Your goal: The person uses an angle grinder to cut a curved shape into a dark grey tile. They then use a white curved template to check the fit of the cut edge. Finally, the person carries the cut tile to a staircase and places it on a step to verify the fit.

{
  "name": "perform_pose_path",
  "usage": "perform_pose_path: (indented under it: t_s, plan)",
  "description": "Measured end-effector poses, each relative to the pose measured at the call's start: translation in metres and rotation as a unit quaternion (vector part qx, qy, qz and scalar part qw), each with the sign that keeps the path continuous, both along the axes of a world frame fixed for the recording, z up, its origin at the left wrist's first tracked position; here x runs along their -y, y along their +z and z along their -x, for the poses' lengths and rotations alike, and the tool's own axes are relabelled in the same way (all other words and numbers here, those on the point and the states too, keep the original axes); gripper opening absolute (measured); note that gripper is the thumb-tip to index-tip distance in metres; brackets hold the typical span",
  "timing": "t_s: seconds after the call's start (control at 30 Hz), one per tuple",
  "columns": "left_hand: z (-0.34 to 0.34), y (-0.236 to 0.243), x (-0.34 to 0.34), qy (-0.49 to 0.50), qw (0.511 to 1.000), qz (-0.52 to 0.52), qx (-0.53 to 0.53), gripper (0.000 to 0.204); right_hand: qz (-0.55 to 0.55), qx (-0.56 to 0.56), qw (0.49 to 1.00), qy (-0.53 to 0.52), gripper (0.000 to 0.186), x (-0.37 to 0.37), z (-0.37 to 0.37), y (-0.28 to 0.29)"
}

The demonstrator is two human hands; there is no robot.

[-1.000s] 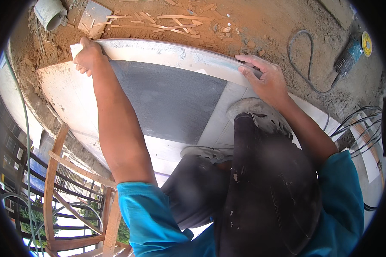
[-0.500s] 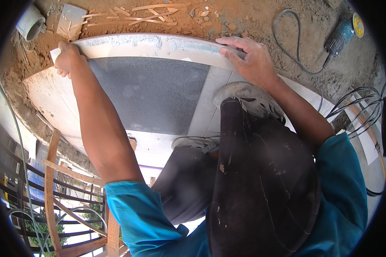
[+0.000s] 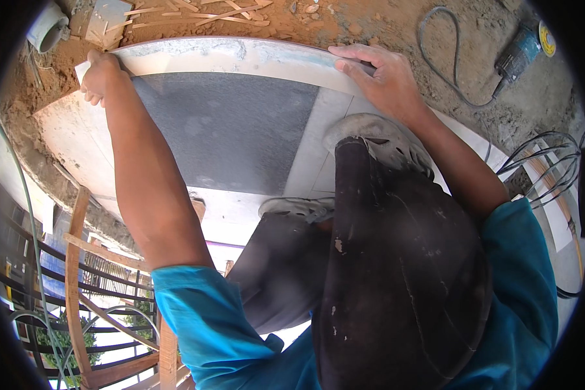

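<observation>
Presently | I see left hand point(image 3: 99, 77) gripping left end of pale strip point(image 3: 240, 57) | right hand point(image 3: 387, 81) pinching near its right end | strip along dark grey tile's point(image 3: 221, 130) far edge, reddish soil point(image 3: 286, 27) beyond

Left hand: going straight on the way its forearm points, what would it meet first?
Probably the flat grey piece on the soil just beyond the left hand, which grips the pale strip; depth is unclear, so the hand might pass above.

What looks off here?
Wood slivers litter the dirt beyond the pale strip, whose far side looks patchy and rough, unlike its smoother near side. A grey container appears tipped over at upper left.
</observation>
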State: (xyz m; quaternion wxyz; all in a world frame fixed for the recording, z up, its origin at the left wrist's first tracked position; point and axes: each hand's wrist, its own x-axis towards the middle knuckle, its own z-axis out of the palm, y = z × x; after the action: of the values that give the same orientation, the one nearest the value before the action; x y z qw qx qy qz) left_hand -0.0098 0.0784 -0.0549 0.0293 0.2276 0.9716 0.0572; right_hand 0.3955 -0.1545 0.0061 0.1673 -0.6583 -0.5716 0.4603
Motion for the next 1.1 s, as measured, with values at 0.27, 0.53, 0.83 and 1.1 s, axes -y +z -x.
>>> perform_pose_path:
  t_s: [0.27, 0.53, 0.83, 1.1]
  plan:
    - [-0.007, 0.011, 0.003, 0.003, 0.996, -0.051, 0.072, 0.101, 0.078, -0.008, 0.997, -0.009, 0.037, -0.005, -0.002, 0.007]
    - [-0.014, 0.056, 0.057, -0.166, 0.978, -0.024, 0.127, 0.109, 0.102, -0.015, 0.995, -0.004, 0.035, -0.009, -0.001, 0.013]
    - [-0.056, 0.093, 0.128, -0.455, 0.881, 0.105, 0.077, 0.105, 0.102, -0.024, 0.994, -0.015, 0.025, -0.016, -0.003, 0.016]
    - [-0.052, 0.101, 0.076, -0.634, 0.761, 0.127, 0.04, 0.059, 0.101, -0.026, 0.994, -0.026, 0.025, -0.014, -0.003, 0.021]
